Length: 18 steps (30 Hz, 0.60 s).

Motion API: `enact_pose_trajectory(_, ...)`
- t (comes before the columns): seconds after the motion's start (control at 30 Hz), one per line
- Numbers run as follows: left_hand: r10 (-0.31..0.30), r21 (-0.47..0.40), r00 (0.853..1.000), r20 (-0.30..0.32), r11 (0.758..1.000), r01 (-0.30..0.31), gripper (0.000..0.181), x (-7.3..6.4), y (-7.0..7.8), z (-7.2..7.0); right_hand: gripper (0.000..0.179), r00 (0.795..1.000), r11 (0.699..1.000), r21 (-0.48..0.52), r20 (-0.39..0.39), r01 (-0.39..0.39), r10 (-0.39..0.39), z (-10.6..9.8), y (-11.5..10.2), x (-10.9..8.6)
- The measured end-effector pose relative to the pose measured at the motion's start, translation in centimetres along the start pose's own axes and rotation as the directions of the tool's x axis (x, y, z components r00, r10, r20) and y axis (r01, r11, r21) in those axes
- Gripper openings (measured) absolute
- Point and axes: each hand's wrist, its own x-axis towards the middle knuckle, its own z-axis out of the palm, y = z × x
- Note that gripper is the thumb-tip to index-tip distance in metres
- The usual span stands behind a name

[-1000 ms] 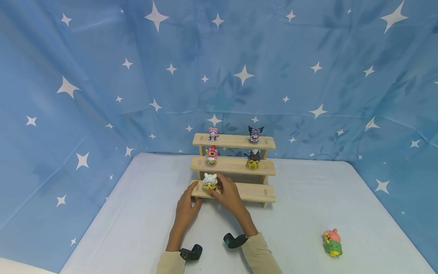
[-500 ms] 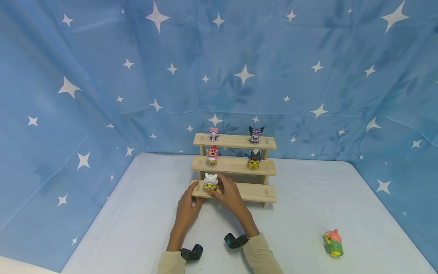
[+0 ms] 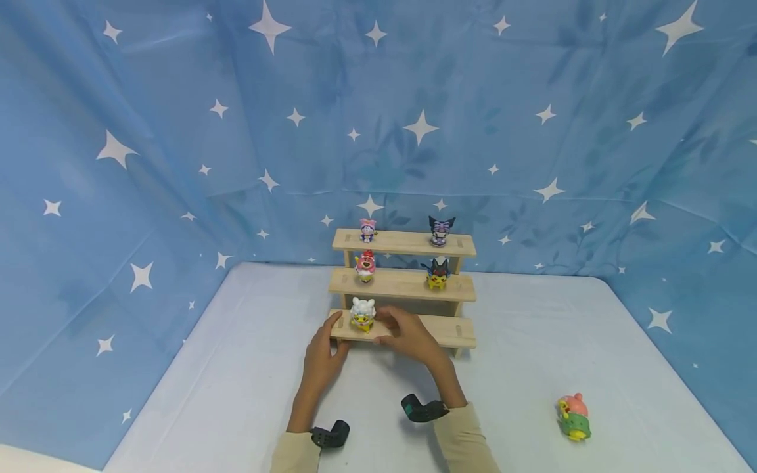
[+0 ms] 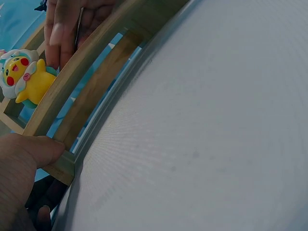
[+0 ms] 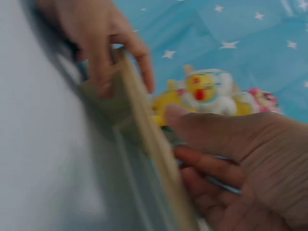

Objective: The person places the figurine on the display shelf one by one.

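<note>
A yellow figurine in a white hood stands upright near the left end of the lowest tier of a wooden display shelf. My left hand grips that end of the tier; the left wrist view shows its thumb against the board's edge. Just right of the figurine is my right hand, fingers and thumb parted and holding nothing. In the left wrist view the yellow figurine faces outward, a small gap from the right fingers. The right wrist view is blurred, with the right thumb partly covering the figurine.
On the middle tier stand a pink figurine and a black-hooded yellow one. The top tier carries a small pink-and-purple figurine and a black-eared one. A pink-and-green figurine lies on the white table at the right. A starry blue cloth hangs behind.
My right hand has let go of the white-hooded figurine and shifted right, its fingers parting. The figurine stays on the lowest tier. My left hand keeps its grip on the shelf.
</note>
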Motion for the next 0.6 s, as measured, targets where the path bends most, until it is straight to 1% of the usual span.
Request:
enact_pose_trajectory(0.07,-0.005,0.001,1.000,0.002,1.000,0.005,0.066,0.0,0.0,0.0,0.048,0.998,0.999,-0.029,0.064,-0.017,0.019,-0.9,-0.4,-0.4)
enact_pose_trajectory(0.17,-0.002,0.007,1.000,0.000,1.000,0.002,0.066,0.1,-0.1,0.1,0.046,0.986,0.998,-0.053,0.163,-0.015,0.023,-2.6,-0.8,-1.2)
enact_pose_trajectory(0.23,0.005,0.008,1.000,-0.004,1.000,-0.005,0.066,0.1,-0.1,0.1,0.046,0.977,0.999,-0.039,0.212,-0.026,0.034,-3.9,-1.1,-1.8)
enact_pose_trajectory(0.3,0.011,0.004,1.000,-0.009,1.000,-0.011,0.066,0.1,-0.1,0.1,0.047,0.969,0.998,-0.020,0.241,-0.052,0.055,-5.4,-1.3,-2.5)
enact_pose_trajectory(0.37,0.016,-0.003,1.000,-0.013,1.000,-0.016,0.067,0.1,-0.1,0.1,0.048,0.966,0.995,-0.020,0.239,-0.097,0.098,-7.0,-1.3,-3.4)
enact_pose_trajectory(0.5,0.022,-0.010,1.000,-0.015,1.000,-0.022,0.067,0.1,-0.2,0.0,0.044,0.960,0.974,-0.085,0.172,-0.208,0.220,-9.9,-0.7,-5.6)
enact_pose_trajectory(0.6,0.021,-0.013,1.000,-0.011,1.000,-0.021,0.067,0.1,-0.2,0.1,0.043,0.937,0.937,-0.132,0.093,-0.322,0.335,-12.1,0.0,-7.5)
